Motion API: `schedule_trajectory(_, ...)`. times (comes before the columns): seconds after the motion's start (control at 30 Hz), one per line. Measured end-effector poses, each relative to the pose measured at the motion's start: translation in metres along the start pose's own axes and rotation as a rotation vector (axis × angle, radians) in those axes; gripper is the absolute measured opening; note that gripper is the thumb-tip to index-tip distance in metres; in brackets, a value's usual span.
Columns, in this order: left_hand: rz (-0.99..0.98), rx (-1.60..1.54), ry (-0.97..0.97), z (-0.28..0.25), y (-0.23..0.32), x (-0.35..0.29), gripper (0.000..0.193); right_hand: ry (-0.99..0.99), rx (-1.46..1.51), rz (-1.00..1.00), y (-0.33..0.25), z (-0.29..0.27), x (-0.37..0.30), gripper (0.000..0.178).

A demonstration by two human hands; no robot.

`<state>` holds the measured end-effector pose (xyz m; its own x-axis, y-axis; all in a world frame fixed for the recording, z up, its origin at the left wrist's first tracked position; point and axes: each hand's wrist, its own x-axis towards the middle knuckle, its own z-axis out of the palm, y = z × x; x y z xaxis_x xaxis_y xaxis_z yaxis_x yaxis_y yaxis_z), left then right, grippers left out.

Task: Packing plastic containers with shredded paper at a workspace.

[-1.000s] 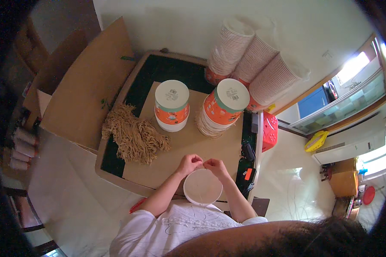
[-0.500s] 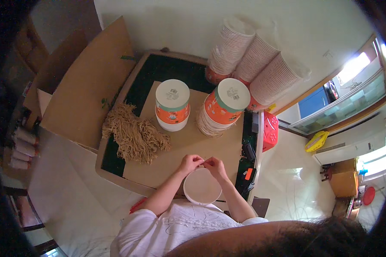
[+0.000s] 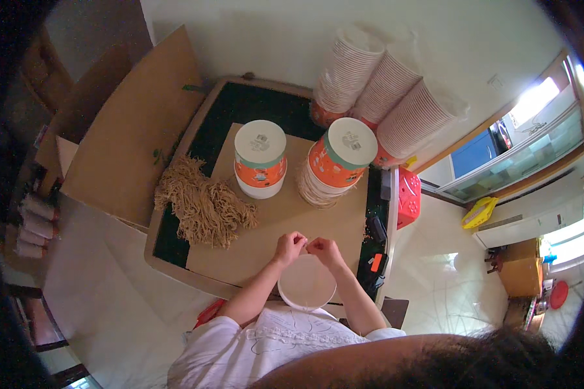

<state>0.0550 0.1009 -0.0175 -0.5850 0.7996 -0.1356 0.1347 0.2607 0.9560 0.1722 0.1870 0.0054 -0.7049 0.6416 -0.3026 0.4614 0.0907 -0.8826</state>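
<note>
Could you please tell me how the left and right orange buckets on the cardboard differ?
The right bucket has pale cords at its lower side; the left bucket shows none there. The left bucket stands nearer the tan cord heap, the right bucket nearer the nested tubs. Both have pale round tops.

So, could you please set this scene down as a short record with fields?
Left hand: fingertips pinched, by the white round tub's far rim
Right hand: also pinched; anything held is too small to tell
Centre: two upturned orange-and-green paper tubs on a cardboard sheet
Left side: heap of tangled tan cord
Far right: three stacks of nested tubs
</note>
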Motion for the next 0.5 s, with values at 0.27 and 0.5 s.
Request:
schedule_trajectory(0.27,-0.032,-0.040,-0.102,-0.008,-0.001,0.007,0.013,-0.150,0.378,0.257,-0.016,-0.008,0.000,0.016)
schedule_trajectory(0.5,-0.118,-0.015,-0.215,-0.009,-0.008,0.004,0.013,-0.217,0.474,0.221,-0.005,-0.014,-0.001,0.014)
